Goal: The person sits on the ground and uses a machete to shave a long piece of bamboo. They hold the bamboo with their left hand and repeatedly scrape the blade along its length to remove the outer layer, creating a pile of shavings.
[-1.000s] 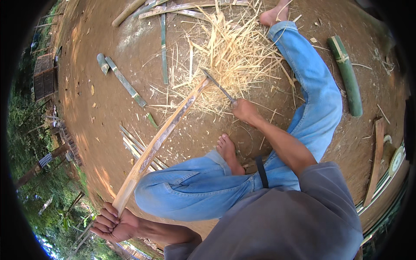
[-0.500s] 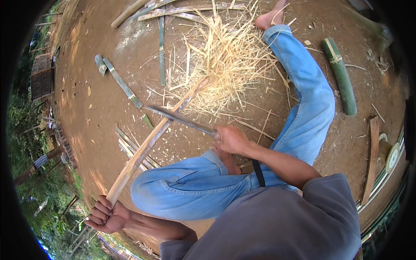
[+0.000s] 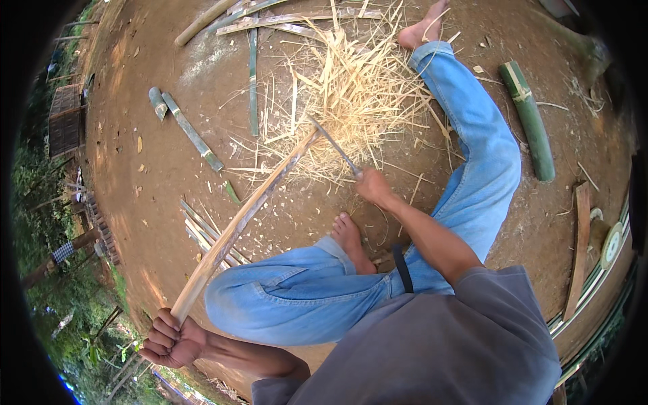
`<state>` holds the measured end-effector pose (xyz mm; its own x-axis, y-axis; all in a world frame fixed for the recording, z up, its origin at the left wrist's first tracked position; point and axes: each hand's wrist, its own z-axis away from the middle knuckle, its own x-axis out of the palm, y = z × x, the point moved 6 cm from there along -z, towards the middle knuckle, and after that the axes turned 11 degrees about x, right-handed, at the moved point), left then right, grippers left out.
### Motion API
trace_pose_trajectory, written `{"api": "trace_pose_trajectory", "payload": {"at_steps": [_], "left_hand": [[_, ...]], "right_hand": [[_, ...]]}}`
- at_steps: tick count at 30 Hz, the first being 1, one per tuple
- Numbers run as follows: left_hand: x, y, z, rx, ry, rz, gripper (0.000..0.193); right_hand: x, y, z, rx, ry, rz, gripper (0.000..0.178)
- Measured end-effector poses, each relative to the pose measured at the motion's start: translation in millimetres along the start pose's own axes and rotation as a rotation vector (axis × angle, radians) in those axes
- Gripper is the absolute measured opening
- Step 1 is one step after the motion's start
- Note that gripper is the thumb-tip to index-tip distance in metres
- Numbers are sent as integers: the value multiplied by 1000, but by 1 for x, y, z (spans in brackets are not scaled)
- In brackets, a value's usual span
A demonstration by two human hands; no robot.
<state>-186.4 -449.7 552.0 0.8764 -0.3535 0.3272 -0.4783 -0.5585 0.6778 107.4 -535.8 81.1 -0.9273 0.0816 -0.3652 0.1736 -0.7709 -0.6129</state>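
My left hand point(image 3: 169, 339) grips the near end of a long pale bamboo strip point(image 3: 243, 219) that slants up and away toward the pile of shavings point(image 3: 358, 94). My right hand point(image 3: 372, 186) is closed on the handle of a long knife point(image 3: 334, 147), whose blade reaches out to the strip's far end by the shavings. I sit on the dirt in blue jeans point(image 3: 472, 162), one bare foot point(image 3: 351, 239) tucked under my right arm, the other foot point(image 3: 422, 30) stretched out past the pile.
A thick green bamboo section point(image 3: 528, 118) lies at the right. Thinner green bamboo pieces point(image 3: 189, 131) and split strips point(image 3: 202, 233) lie at the left. More split lengths point(image 3: 270, 17) lie at the top. A wooden board point(image 3: 579, 250) rests at the right edge.
My right hand has swung the knife from across the strip's middle out to its far end by the shavings. The left hand keeps hold of the near end.
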Motion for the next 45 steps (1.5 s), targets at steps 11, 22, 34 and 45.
{"api": "trace_pose_trajectory", "payload": {"at_steps": [11,22,34,45], "left_hand": [[6,-6,-4,-12,-89,145,54],[7,-9,-2,-18,-140,289,51],[17,-6,9,-5,-381,435,44],[42,-14,2,-8,-586,566,40]], "right_hand": [[-5,1,7,63,-55,-45,24],[-9,3,36,57,-45,-49,20],[-32,-23,59,26,-162,59,26],[-23,-24,90,-124,-134,-13,16]]}}
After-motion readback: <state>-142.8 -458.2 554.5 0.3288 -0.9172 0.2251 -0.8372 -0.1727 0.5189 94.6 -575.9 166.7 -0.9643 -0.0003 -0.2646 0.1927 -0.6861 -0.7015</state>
